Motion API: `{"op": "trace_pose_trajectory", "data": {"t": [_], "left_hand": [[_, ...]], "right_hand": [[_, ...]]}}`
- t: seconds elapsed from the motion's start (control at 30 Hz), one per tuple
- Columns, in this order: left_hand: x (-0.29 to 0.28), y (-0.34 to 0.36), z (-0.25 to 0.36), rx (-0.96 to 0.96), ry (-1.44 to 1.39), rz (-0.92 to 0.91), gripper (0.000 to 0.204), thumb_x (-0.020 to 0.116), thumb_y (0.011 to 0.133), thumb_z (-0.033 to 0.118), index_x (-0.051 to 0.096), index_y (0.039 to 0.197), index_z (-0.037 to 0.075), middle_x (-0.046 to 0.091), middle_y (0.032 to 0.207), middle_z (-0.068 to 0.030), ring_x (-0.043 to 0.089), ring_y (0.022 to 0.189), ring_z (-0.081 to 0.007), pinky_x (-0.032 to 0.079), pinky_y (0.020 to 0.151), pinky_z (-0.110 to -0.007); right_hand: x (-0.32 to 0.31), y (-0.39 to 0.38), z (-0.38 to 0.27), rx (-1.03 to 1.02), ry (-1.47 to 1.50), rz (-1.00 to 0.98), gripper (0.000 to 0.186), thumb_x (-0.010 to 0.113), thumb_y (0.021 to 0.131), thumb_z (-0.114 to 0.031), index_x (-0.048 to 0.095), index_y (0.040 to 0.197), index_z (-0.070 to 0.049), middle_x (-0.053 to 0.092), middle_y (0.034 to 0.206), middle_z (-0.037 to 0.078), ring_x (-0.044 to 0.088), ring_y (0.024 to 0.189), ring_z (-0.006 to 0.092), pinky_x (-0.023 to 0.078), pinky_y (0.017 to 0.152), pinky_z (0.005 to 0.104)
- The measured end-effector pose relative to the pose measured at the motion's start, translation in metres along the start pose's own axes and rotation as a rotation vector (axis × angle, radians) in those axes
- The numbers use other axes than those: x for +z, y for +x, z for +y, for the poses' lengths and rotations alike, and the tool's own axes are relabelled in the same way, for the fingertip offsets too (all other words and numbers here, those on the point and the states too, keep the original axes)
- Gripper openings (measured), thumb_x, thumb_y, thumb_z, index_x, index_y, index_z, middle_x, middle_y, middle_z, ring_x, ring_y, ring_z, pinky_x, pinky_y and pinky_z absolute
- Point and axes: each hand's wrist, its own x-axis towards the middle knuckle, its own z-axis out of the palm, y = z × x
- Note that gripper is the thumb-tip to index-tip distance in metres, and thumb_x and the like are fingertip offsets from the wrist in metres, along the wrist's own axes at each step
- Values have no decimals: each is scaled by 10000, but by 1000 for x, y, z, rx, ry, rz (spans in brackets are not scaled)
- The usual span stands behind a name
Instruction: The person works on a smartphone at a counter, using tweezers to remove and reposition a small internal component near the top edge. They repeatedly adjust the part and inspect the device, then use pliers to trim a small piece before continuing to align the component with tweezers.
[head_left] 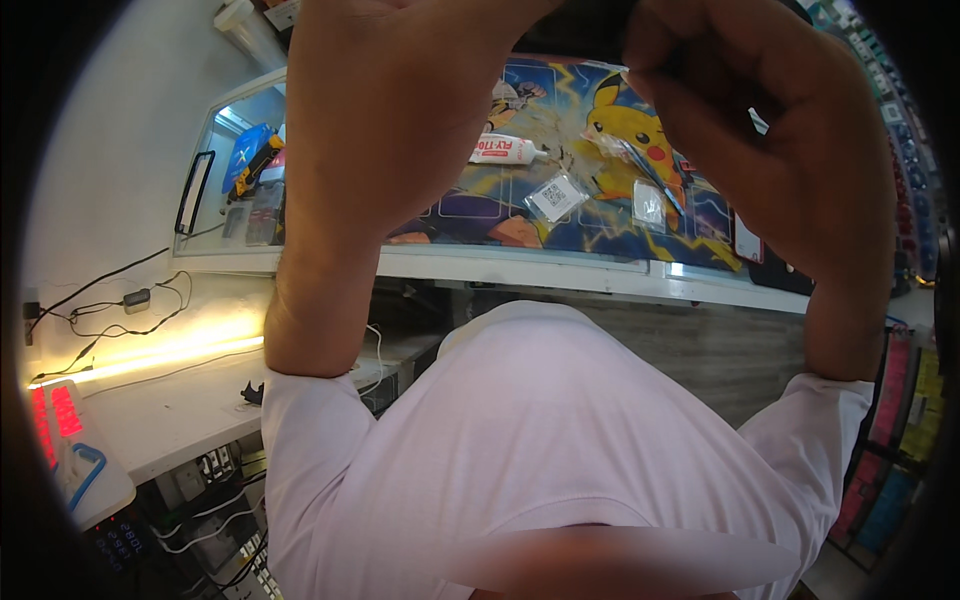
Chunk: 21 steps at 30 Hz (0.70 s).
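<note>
Taking the view as a clock face, the left hand (420, 110) is raised between 11 and 12, the right hand (810, 120) at 2, and a dark object (575, 35) shows between them just past 12, cut off by the upper edge. Both hands are lifted close to the camera, above the table (450, 265) — probably to bring that object nearer the eyes. The right fingers are bent in toward its edge, though I cannot tell whether they grip it; the left fingers run out of view, so their state cannot be told either. Below, on a patterned mat (470, 205) that likely shields the table top, a white tube (505, 150) lies on its side at 12, its nozzle pointing toward 3. A small clear packet (556, 198) with a printed square code lies at 1, and a second packet (649, 205) at 2, just beside a slim blue tool (655, 178) set at a slant. These small things lie between the forearms — a spot that seems chosen for easy reach. Toward 9, a glowing light strip (180, 358) runs along the wall.
</note>
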Motion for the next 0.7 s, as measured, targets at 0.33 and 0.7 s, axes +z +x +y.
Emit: {"op": "trace_pose_trajectory", "data": {"t": [0.33, 0.7], "left_hand": [[7, 10, 10, -266, -81, 72, 340, 685, 985, 184, 622, 1206, -67, 722, 1052, -138, 716, 904, -157, 586, 845, -294], [2, 27, 23, -290, -227, 3, 453, 654, 1017, 255, 540, 1268, -104, 705, 1100, -199, 756, 928, -204, 653, 779, -295]], "right_hand": [[-4, -2, 0, 34, -47, 45, 198, 857, 791, -69, 724, 937, -74, 616, 816, 35, 563, 689, 159, 435, 600, 307], [7, -2, 22, -221, -295, 571, 194, 869, 784, -105, 730, 918, -98, 603, 798, 28, 566, 725, 186, 442, 642, 349]]}}
